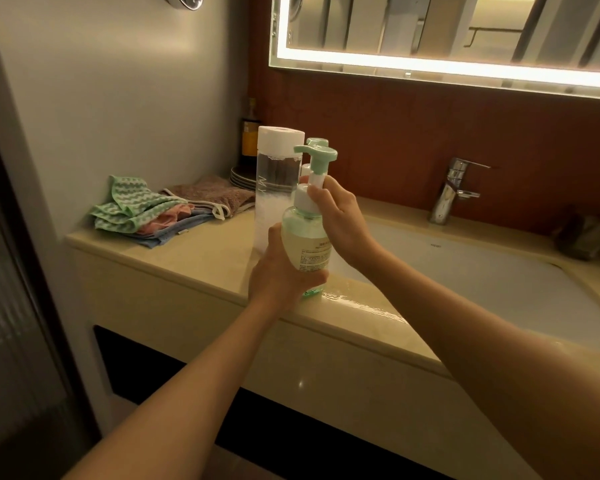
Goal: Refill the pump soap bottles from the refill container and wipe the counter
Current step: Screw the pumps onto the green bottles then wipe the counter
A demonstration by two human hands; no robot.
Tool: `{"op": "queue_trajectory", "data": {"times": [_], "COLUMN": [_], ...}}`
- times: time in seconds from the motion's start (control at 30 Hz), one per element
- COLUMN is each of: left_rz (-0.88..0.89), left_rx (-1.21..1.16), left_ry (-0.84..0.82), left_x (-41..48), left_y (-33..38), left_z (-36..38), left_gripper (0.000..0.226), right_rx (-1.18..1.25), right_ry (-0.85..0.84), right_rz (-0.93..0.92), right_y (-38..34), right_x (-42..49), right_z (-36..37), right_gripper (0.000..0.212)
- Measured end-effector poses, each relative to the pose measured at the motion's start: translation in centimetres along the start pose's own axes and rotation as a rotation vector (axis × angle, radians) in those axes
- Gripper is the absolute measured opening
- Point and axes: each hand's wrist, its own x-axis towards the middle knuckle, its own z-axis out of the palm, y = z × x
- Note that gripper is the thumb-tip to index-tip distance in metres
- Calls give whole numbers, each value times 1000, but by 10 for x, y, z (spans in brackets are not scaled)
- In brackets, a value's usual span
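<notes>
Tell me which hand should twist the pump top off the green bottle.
Right, probably. The right hand pinches the collar below the pump, so its grip can turn straight away; the left hand wraps the bottle and is best left steadying it.

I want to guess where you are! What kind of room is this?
Probably a bathroom. A sink with a chrome tap is set into the counter, a lit mirror hangs on the wall above it, and there is a pump soap bottle.
</notes>
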Motion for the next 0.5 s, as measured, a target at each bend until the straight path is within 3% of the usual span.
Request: {"op": "queue_trajectory", "data": {"times": [0.3, 0.4, 0.5], "left_rz": [39, 44, 13], "left_rx": [-29, -65, -274], "left_ry": [12, -2, -112], "left_x": [-2, 0, 2], "left_y": [-2, -3, -4], "left_z": [0, 1, -6], "left_gripper": [87, 88, 87], "right_rx": [-228, -184, -111], "right_ry": [136, 153, 141], "right_rz": [-10, 18, 11], "right_y": [3, 3, 2], "right_x": [-1, -1, -2], "right_z": [9, 16, 15], "right_gripper": [42, 28, 16]}}
